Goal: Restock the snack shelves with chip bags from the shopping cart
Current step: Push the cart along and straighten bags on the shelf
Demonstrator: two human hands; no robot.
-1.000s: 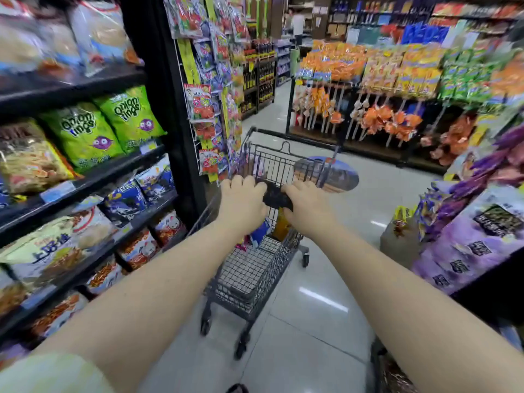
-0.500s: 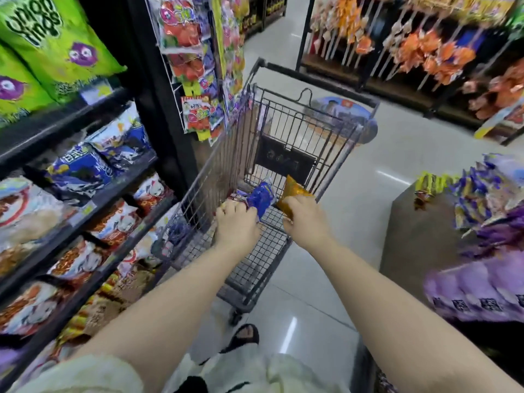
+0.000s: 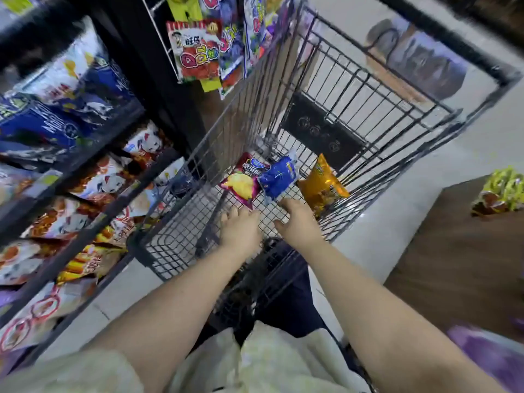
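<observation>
The left hand's [image 3: 239, 228] fingers [image 3: 233, 213] are loosely bent and close together, gripping nothing. Their tips lie just beside the lower corner of a purple chip bag [image 3: 243, 180] (whether they touch it I cannot tell). The right hand's [image 3: 298, 224] fingers [image 3: 287, 204] are relaxed and slightly spread, empty, pointing at the gap between a blue chip bag [image 3: 279, 177] and an orange chip bag [image 3: 321, 186]. All three bags lie side by side on the wire floor of the shopping cart [image 3: 344, 80], at centre frame. Snack shelves [image 3: 93, 222] packed with bags fill the left of the frame, and candy packets [image 3: 198, 51] hang at upper centre. At right, a wooden counter [image 3: 453, 251] carries yellow-green packs [image 3: 502, 191].
</observation>
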